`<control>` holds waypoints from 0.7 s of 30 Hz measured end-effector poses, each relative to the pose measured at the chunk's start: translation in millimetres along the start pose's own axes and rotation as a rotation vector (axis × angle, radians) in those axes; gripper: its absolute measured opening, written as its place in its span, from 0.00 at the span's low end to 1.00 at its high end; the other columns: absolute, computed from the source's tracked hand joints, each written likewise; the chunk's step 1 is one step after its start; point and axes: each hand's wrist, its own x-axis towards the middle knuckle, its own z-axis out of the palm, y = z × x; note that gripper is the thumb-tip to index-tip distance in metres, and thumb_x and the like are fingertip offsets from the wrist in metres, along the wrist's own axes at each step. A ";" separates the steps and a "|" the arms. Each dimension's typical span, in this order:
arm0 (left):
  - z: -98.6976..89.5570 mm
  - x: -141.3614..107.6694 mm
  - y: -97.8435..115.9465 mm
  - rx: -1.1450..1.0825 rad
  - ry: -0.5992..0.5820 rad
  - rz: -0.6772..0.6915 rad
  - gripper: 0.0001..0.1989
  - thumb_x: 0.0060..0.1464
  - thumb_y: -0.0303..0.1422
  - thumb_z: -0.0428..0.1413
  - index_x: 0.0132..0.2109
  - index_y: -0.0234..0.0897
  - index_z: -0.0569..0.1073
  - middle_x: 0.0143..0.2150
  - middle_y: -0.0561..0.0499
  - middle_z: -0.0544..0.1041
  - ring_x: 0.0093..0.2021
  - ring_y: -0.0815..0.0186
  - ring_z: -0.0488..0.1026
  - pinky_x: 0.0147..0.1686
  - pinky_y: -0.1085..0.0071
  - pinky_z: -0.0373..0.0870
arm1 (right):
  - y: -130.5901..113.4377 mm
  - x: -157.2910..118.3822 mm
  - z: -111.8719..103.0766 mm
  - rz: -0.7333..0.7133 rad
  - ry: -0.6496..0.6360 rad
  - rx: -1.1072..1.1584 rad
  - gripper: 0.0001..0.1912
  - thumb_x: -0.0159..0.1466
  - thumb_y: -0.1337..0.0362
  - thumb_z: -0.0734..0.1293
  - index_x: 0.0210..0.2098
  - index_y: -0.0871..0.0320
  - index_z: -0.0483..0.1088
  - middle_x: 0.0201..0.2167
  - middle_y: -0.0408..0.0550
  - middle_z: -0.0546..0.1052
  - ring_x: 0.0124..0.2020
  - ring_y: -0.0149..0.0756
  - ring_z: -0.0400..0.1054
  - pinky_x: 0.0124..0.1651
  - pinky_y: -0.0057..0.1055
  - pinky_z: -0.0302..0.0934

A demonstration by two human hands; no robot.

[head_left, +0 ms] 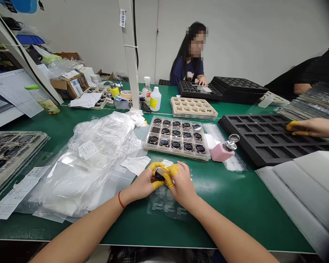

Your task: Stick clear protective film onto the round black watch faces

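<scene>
Green-matted workbench (235, 219) in a white-walled workroom, crowded with trays and bottles. Main subject: a small round dark disc (159, 176), held just in front of a clear blister tray (178, 155), the landmark for all else here. Left hand (139, 184) and right hand (182, 186) meet over it, their yellow finger cots (156, 166) clamped on the disc from both sides, fingers curled and much of the piece hidden. Handling judged sound: a light pinch at the edge, through the cots, held low over the bench, seems the right way with so small a piece. Forearms come in from the near bench edge and converge, a red string (121, 200) around the left wrist. Below the hands, toward the near side of the tray, lies a clear printed film sheet (164, 210). Left of the tray, a heap of crumpled plastic bags (90, 160); right of it, a pink dispensing bottle (222, 151), then a black foam tray (252, 126) with a co-worker's hand (312, 128) at its far end.
</scene>
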 end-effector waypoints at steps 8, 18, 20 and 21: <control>2.1 0.4 2.7 -0.039 -0.107 -0.040 0.24 0.51 0.31 0.59 0.53 0.38 0.60 0.39 0.50 0.73 0.40 0.63 0.74 0.44 0.63 0.70 | 22.5 8.5 -5.2 0.120 -0.095 0.043 0.08 0.62 0.69 0.56 0.31 0.56 0.65 0.29 0.48 0.70 0.34 0.39 0.62 0.52 0.44 0.52; -0.5 0.5 2.4 -0.129 -0.044 -0.083 0.26 0.46 0.31 0.62 0.50 0.39 0.61 0.39 0.51 0.73 0.36 0.65 0.75 0.41 0.64 0.71 | 5.2 5.6 -22.9 -0.133 -0.121 -0.062 0.19 0.56 0.79 0.57 0.39 0.53 0.68 0.35 0.46 0.70 0.40 0.40 0.59 0.60 0.51 0.38; -2.2 1.6 0.4 -0.152 0.000 -0.079 0.26 0.45 0.31 0.63 0.50 0.39 0.61 0.42 0.49 0.72 0.37 0.65 0.75 0.41 0.64 0.71 | 4.2 5.0 -19.7 -0.162 -0.118 -0.104 0.17 0.57 0.79 0.58 0.37 0.52 0.68 0.35 0.45 0.71 0.40 0.39 0.59 0.61 0.50 0.37; -3.2 2.0 0.4 -0.148 0.017 -0.080 0.26 0.45 0.32 0.63 0.50 0.39 0.61 0.42 0.49 0.72 0.36 0.65 0.75 0.41 0.65 0.71 | 4.1 4.5 -18.4 -0.179 -0.113 -0.121 0.16 0.58 0.78 0.58 0.37 0.52 0.68 0.34 0.45 0.71 0.40 0.39 0.59 0.61 0.50 0.37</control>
